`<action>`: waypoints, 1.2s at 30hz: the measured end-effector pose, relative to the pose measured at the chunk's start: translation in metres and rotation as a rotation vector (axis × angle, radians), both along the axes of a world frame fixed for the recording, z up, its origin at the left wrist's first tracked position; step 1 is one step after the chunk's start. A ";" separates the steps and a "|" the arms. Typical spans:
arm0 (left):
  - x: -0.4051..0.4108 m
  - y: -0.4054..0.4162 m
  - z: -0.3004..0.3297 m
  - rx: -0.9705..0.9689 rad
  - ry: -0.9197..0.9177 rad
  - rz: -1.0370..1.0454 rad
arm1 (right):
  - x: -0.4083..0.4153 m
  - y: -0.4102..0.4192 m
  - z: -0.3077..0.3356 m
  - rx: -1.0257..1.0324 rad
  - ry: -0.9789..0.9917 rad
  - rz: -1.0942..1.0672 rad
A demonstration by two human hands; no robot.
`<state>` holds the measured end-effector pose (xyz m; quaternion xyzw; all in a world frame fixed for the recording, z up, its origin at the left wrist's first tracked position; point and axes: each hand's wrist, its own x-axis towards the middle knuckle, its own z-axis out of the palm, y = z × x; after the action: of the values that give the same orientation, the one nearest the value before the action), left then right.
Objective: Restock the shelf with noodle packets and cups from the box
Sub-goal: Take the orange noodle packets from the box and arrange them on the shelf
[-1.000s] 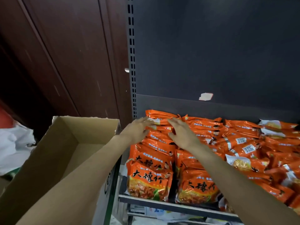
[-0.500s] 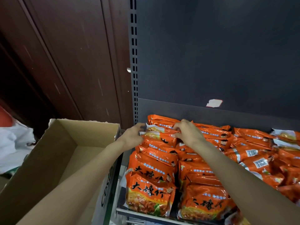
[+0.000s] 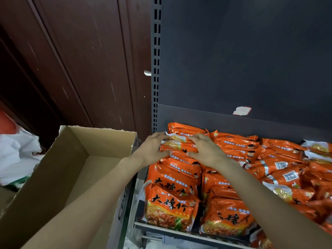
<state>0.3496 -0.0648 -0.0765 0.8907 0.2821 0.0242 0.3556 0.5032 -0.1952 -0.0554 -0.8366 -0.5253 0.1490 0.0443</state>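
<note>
2 hands gripped 1 orange noodle packet (image 3: 179, 145) near the shelf (image 3: 179, 234) back: left hand (image 3: 152, 151) and right hand (image 3: 206, 151) at opposite ends, fingers seemingly curled. Cardboard box (image 3: 75, 159) sat left.

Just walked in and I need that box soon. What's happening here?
A person is stocking the shelf. Both hands, left hand and right hand, hold one orange noodle packet at the back of the left-hand row. The cardboard box beside the shelf shows no packets in its visible part.
</note>
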 end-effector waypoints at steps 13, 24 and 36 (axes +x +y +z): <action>-0.066 -0.041 -0.004 0.404 0.226 -0.450 | -0.077 -0.060 0.007 -0.132 -0.016 0.093; -0.074 -0.057 -0.037 0.792 0.181 -0.373 | -0.119 -0.054 -0.034 -0.244 -0.436 0.084; -0.048 -0.048 -0.042 0.727 -0.075 -0.199 | -0.102 -0.038 -0.035 -0.097 -0.635 0.057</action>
<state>0.3019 -0.1130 -0.1188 0.9803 0.1542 0.1207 0.0270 0.4014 -0.2330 -0.0901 -0.8273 -0.5285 -0.0935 -0.1661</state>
